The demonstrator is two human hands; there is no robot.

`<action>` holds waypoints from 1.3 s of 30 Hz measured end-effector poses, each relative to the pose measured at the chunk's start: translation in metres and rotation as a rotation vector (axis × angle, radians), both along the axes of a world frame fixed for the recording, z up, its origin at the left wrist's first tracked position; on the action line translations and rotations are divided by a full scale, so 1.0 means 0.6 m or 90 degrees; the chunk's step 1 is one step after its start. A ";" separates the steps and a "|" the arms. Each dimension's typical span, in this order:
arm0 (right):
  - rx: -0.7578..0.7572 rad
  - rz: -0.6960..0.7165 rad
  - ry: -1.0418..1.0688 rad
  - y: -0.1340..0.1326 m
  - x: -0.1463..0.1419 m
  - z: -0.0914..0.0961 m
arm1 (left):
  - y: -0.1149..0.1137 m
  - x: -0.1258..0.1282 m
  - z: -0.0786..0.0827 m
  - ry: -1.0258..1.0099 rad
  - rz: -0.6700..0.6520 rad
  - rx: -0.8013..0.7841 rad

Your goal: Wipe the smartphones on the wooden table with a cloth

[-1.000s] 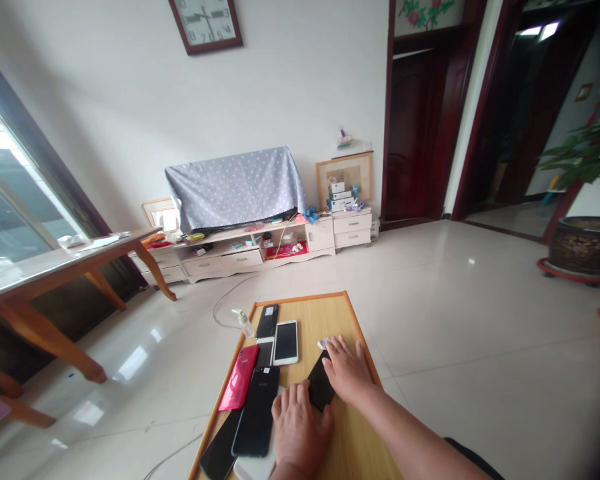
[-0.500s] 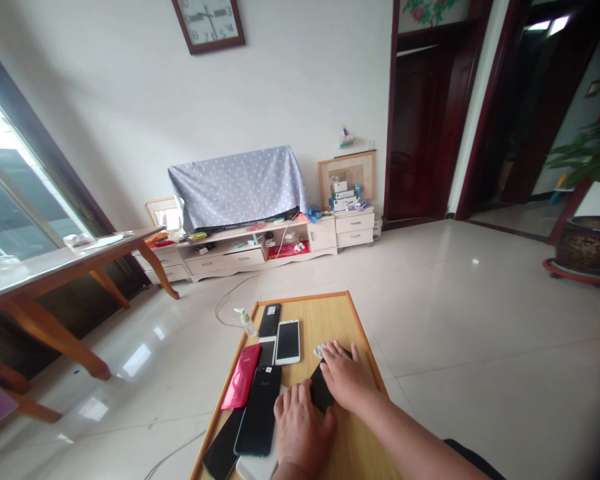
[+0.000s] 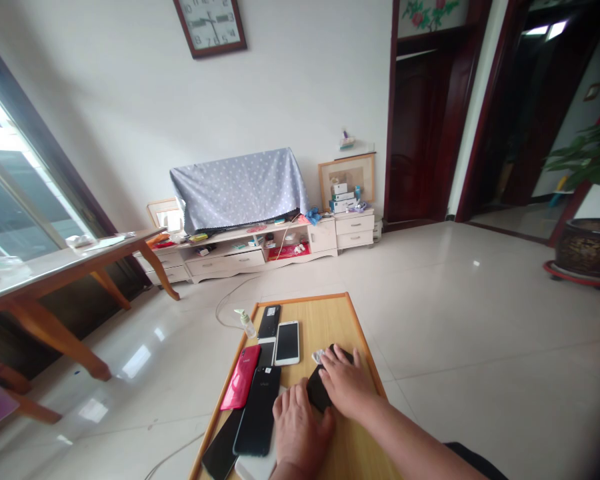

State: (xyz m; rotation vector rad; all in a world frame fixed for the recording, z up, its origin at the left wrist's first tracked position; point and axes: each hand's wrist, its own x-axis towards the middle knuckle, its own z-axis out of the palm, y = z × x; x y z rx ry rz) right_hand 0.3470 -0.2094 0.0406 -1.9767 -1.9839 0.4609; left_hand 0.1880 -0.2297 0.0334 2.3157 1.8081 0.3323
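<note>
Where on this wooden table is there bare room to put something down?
The wooden table has a bare patch at its far right, bordered by the white phone, the far edge and the right hand. Another lies nearer, between the left hand and right forearm. The left side is crowded: red phone, black vivo phone, pump bottle and more.

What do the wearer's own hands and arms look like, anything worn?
Both the left hand and right hand are gloveless, with no rings visible. The right forearm shows no sleeve, watch or bracelet; the left is mostly out of frame.
</note>
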 end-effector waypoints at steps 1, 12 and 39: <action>0.004 0.038 0.017 -0.010 -0.010 0.002 | 0.001 -0.001 -0.003 0.007 -0.003 -0.002; 0.009 -0.008 0.005 -0.011 0.019 0.002 | -0.002 0.005 0.003 0.023 0.007 -0.003; 0.009 0.126 0.066 -0.076 -0.011 0.002 | 0.002 -0.002 -0.006 0.024 -0.005 -0.008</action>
